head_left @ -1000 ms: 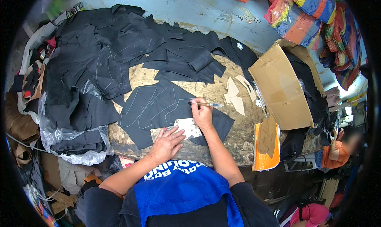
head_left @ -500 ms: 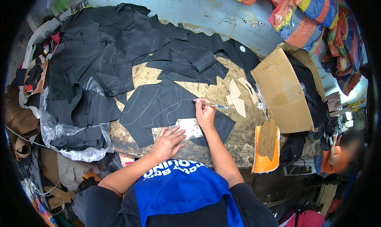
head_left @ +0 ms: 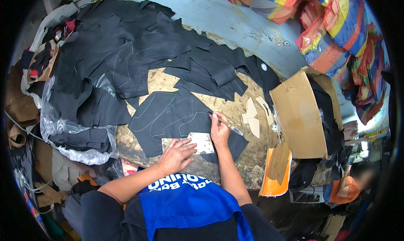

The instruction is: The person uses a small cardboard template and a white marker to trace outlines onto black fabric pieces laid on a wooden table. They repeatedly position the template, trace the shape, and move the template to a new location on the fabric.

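My right hand (head_left: pixel 220 130) pinches a slim marking pen (head_left: pixel 232 127), its tip at the right edge of a piece of black sheet material (head_left: pixel 168 112). Pale outlines of several curved shapes are drawn on that piece. With fingers stretched out, my left hand (head_left: pixel 177 154) lies flat on a pale, speckled pattern piece (head_left: pixel 202 143) and holds it against the black sheet. Part of the pattern is under the hand. To the right of the pen lie small cream cut-out patterns (head_left: pixel 251 117) on the worn wooden table (head_left: pixel 244 157).
Black pieces (head_left: pixel 126 51) heap over the table's far left side. A clear plastic bag (head_left: pixel 80 154) with black pieces is at left. On the right stand a cardboard box (head_left: pixel 296 114) and an orange-covered pad (head_left: pixel 275 180) with a brown pattern on it. A person (head_left: pixel 347 188) sits farther right.
The whole view has tilted a little. In my right hand the pen now slants more, its back end lower. My left hand stays flat on the pattern piece.
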A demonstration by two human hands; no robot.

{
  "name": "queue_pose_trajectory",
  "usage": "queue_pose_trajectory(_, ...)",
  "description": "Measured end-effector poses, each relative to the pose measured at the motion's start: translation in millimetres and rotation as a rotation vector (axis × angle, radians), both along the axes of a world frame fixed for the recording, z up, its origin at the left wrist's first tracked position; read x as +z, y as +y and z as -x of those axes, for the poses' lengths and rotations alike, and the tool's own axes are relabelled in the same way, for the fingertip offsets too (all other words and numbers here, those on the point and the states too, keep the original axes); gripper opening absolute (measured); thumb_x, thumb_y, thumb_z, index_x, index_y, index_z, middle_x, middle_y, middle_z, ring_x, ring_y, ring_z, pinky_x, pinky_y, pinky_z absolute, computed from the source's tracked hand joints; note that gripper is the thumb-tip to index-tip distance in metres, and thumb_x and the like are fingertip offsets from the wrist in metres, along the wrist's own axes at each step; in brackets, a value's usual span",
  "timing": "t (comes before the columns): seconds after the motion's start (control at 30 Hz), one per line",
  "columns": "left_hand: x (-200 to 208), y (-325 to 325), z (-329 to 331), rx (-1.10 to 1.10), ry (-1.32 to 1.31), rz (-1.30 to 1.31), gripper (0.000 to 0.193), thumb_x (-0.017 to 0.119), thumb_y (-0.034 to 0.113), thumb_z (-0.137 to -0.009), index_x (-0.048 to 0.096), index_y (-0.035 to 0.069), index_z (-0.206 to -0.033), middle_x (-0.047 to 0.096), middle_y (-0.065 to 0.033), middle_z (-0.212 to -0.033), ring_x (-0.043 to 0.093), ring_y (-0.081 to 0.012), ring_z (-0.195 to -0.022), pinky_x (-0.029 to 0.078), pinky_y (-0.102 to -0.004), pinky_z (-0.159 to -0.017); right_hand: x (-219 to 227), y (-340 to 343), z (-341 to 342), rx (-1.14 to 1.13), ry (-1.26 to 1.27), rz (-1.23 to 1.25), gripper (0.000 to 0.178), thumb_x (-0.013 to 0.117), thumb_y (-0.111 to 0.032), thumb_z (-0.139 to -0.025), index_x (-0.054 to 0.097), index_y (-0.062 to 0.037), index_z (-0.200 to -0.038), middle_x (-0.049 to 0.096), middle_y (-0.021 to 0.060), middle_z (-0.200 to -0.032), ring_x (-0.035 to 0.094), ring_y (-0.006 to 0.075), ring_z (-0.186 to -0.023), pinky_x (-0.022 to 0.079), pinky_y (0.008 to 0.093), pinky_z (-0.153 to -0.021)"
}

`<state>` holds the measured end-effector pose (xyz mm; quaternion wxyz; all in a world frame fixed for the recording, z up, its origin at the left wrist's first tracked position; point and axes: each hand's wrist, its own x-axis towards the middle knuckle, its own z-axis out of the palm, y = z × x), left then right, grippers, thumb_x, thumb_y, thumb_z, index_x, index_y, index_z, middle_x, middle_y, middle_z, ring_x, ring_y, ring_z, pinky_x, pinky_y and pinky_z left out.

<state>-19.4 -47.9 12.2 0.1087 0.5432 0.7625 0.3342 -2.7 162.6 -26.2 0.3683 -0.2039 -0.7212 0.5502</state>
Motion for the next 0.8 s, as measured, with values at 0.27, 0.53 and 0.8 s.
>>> queue_pose_trajectory(0.27,-3.8,-0.9,1.0,0.008,-0.009,-0.014,0.034,0.066,0.021,-0.079,0.063,0.012,-0.112,0.055,-0.003,-0.128,0.042,-0.0239,-0.126,0.03,-0.0473,-0.103,8.3,-1.0,1.2,0.026,-0.044,-0.31,0.006,0.062,-0.002,-0.078,0.06,0.001,-0.083,0.066,0.013,-0.085,0.065,0.0224,-0.077,0.051,0.031,-0.072)
queue_pose_trajectory(0.53,-4.3,-2.0,0.8,0.004,-0.006,0.003,0.033,0.064,0.022,-0.08,0.063,0.012,-0.112,0.054,-0.0025,-0.129,0.041,-0.023,-0.127,0.029,-0.047,-0.104,8.1,-2.7,-0.1,0.069,-0.032,-0.186,0.007,0.062,-0.005,-0.081,0.06,0.0012,-0.084,0.066,0.0117,-0.085,0.064,0.0216,-0.078,0.05,0.0305,-0.072)
queue_pose_trajectory(0.8,-2.7,-2.4,0.1,0.001,-0.012,0.047,0.034,0.062,0.024,-0.082,0.061,0.012,-0.114,0.051,-0.0015,-0.132,0.038,-0.0216,-0.129,0.027,-0.0472,-0.106,4.3,0.2,-0.2,0.015,-0.028,-0.141,0.007,0.06,-0.005,-0.086,0.059,0.0019,-0.084,0.066,0.0091,-0.086,0.06,0.0133,-0.079,0.048,0.0258,-0.072)
